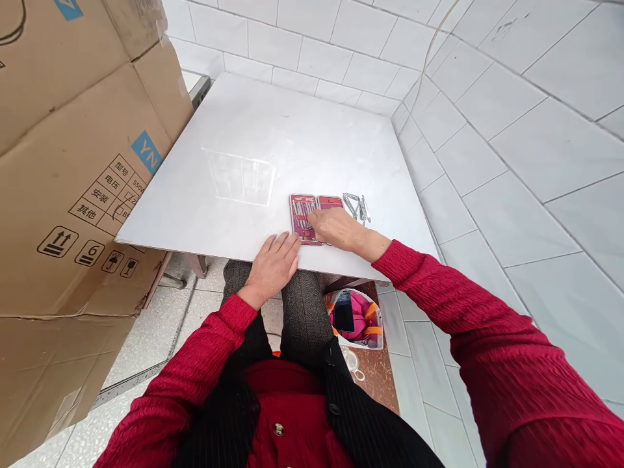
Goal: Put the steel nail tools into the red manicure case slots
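Observation:
An opened manicure case point(295, 207) with a red lining lies near the front edge of the white table, and several slim metal tools sit in its left half. My right hand point(336, 227) is over the middle of the case. Its fingertips are closed at the tools, and what they hold is hidden. My left hand point(273, 263) rests on the table edge with outstretched fingers, the tips by the case's lower left corner. To the right of the case lie nail clippers point(351, 205) and other small metal tools point(364, 208).
A large cardboard box point(97, 130) stands against the table's left side. Tiled walls point(492, 149) border the table point(312, 143) behind and on the right. Below the front edge, an open bag point(363, 318) holds pink things and a dark flat object.

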{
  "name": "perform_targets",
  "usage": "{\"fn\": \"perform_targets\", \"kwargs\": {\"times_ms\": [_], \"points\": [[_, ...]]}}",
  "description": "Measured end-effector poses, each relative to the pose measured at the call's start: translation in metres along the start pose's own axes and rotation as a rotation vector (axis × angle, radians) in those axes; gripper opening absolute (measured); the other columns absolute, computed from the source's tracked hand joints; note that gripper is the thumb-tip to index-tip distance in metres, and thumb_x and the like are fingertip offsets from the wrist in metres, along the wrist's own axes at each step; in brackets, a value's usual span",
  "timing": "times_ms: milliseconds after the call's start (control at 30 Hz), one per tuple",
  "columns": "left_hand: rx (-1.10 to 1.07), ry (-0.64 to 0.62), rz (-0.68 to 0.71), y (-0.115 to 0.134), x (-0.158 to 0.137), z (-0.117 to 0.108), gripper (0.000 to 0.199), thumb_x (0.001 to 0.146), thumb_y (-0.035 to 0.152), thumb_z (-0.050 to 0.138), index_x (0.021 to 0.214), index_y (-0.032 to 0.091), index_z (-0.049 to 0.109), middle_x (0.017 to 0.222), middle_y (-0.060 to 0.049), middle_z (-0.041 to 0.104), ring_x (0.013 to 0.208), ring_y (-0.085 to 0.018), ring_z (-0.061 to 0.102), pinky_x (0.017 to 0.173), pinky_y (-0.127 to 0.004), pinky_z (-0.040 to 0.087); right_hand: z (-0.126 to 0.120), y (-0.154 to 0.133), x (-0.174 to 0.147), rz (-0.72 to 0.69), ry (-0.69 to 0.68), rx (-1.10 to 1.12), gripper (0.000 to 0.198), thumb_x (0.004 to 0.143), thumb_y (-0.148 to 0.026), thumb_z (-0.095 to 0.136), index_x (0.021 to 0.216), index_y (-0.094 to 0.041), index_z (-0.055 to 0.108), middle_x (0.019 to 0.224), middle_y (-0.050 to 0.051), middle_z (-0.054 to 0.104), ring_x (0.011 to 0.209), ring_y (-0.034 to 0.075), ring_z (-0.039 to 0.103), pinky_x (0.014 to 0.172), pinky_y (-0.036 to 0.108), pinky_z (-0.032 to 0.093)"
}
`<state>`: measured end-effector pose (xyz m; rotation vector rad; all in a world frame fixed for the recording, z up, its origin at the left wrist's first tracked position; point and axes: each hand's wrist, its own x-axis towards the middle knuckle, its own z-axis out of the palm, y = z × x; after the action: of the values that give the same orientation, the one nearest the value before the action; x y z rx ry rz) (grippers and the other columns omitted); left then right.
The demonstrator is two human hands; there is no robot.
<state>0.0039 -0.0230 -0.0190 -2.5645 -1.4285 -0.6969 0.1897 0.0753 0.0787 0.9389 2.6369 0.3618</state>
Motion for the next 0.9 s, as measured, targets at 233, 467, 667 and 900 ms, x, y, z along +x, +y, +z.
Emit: {"fn": "perform_targets", "kwargs": {"times_ms": [233,467,667,900], "points": [[-0.003,0.007,-0.005,0.0000,0.0002,0.0002,0.044,0.105,0.023,0.042,0.146,0.013,0.057,0.151,-0.011,0.058,0.140,-0.029,0.053,0.119,-0.049,0.039,0.0024,-0.0009,-0.0095,-0.022,-0.020,-0.009,0.015,0.097,-0.009,0.051,0.106,-0.006,0.063,0.097,0.020,0.072,0.088,0.026,0.068,0.065,0.032,0.033],[0.006,0.016,0.003,-0.0003,0.0001,0.0002,0.044,0.105,0.024,0.042,0.145,0.013,0.058,0.150,-0.011,0.059,0.139,-0.030,0.054,0.119,-0.049,0.039,-0.0019,-0.0008,-0.0034,-0.055,-0.035,0.030,0.019,0.098,-0.009,0.049,0.107,-0.006,0.065,0.100,0.019,0.072,0.086,0.024,0.066,0.064,0.032,0.032],[-0.004,0.021,0.004,-0.0005,0.0003,0.0005,0.045,0.104,0.023,0.043,0.146,0.014,0.057,0.150,-0.012,0.059,0.139,-0.030,0.054,0.118,-0.049,0.039,0.0011,0.0012,-0.0064,-0.035,-0.020,0.026,0.018,0.097,-0.010,0.052,0.108,-0.007,0.066,0.100,0.018,0.072,0.088,0.025,0.067,0.065,0.032,0.033],[-0.002,0.013,0.002,-0.0001,0.0005,-0.0007,0.045,0.104,0.023,0.043,0.146,0.014,0.057,0.150,-0.012,0.059,0.139,-0.030,0.054,0.119,-0.049,0.039,-0.0012,-0.0059,-0.0022,-0.045,0.009,0.070,0.022,0.098,-0.011,0.050,0.108,-0.007,0.069,0.100,0.018,0.073,0.088,0.023,0.066,0.064,0.032,0.030]]}}
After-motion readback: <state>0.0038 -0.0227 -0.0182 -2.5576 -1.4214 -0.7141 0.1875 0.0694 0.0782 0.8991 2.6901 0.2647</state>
